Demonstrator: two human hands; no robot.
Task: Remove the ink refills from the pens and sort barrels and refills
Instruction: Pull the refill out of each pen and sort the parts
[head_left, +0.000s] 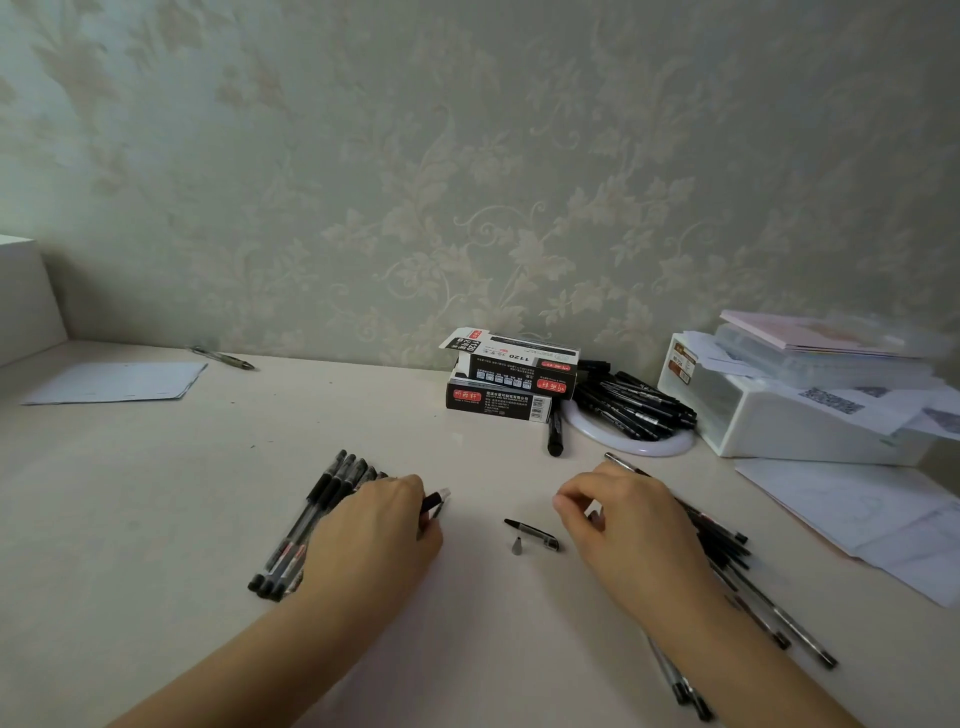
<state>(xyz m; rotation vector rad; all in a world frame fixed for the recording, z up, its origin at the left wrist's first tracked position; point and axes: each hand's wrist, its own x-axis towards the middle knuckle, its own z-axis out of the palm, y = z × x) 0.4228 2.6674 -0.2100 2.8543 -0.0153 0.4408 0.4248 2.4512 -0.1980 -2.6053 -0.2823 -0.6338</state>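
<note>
Fingers of the left hand curl round a pen barrel beside the stacked pens. Right hand hovers loosely curled above the refills; its contents cannot be told. Cap and tip cone lie between on the table. Set parts parallel within their own pile.

My left hand lies over a row of capped black pens and grips a pen barrel whose clear end pokes out past my fingers. My right hand, fingers curled, covers a loose scatter of pens. Between my hands on the pale desk lie a black cap and a small grey cone tip.
</note>
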